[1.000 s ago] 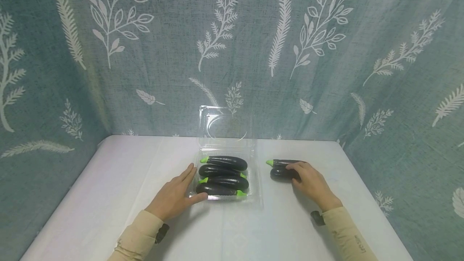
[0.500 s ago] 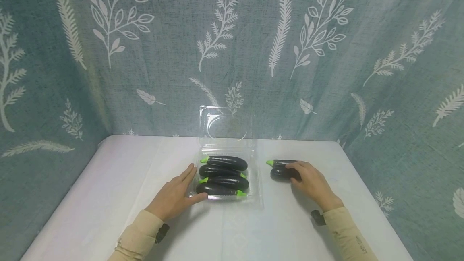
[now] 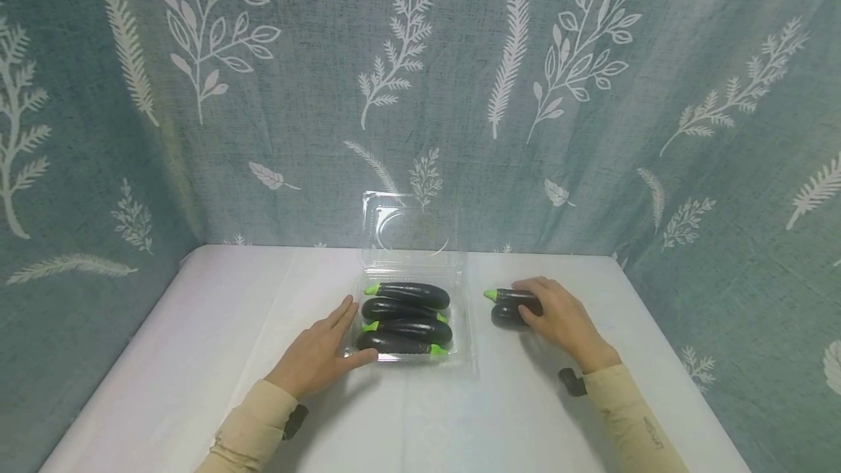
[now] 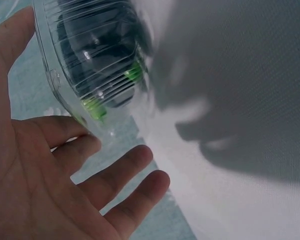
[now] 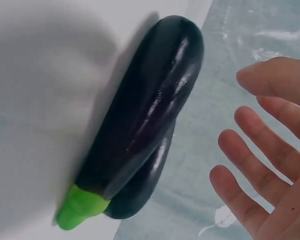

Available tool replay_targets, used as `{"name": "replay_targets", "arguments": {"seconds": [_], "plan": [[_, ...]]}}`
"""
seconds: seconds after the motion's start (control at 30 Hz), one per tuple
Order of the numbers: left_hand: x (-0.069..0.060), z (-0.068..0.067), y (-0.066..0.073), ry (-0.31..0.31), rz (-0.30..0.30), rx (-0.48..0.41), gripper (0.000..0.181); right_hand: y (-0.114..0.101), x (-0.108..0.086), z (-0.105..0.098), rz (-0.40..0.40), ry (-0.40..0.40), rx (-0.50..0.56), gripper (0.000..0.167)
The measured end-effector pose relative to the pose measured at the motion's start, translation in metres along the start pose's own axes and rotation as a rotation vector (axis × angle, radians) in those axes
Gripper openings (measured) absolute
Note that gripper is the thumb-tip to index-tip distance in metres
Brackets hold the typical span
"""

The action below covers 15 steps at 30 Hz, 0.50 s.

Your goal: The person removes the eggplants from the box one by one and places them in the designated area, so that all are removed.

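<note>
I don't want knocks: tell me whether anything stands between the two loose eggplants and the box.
Nothing visible does; only table lies between the loose eggplants and the box. The lid stands open at the back, and the left hand is at the left side. Inside, four eggplants fill most of the floor.

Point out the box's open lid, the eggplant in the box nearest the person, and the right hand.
Lid (image 3: 412,232): head view, on the middle of its clear panel.
Eggplant (image 3: 396,344): head view, on the middle of its dark body.
Right hand (image 3: 565,320): head view, on the back of the hand.
</note>
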<state>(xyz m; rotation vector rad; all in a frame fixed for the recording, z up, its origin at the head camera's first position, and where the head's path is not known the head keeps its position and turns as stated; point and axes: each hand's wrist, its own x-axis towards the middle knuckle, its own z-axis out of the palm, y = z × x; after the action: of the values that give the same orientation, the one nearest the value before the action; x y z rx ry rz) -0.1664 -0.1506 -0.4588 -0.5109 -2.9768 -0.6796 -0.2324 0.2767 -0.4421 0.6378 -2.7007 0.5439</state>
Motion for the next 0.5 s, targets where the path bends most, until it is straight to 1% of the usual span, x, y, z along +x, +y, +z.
{"name": "replay_targets", "arguments": {"seconds": [0.13, 0.27, 0.4, 0.5], "plan": [[0.0, -0.001, 0.0, -0.007, 0.0, -0.001, 0.099, -0.008, 0.002, -0.004, -0.014, 0.023, 0.046, 0.04], [-0.001, -0.001, -0.001, -0.012, -0.005, -0.008, 0.1, -0.021, 0.007, -0.008, -0.053, 0.059, 0.095, 0.042], [0.0, -0.001, -0.001, -0.012, -0.006, -0.011, 0.1, -0.031, 0.013, -0.01, -0.079, 0.085, 0.109, 0.043], [0.0, 0.0, -0.002, -0.012, -0.003, -0.01, 0.101, -0.036, 0.018, -0.011, -0.08, 0.084, 0.125, 0.044]]}}
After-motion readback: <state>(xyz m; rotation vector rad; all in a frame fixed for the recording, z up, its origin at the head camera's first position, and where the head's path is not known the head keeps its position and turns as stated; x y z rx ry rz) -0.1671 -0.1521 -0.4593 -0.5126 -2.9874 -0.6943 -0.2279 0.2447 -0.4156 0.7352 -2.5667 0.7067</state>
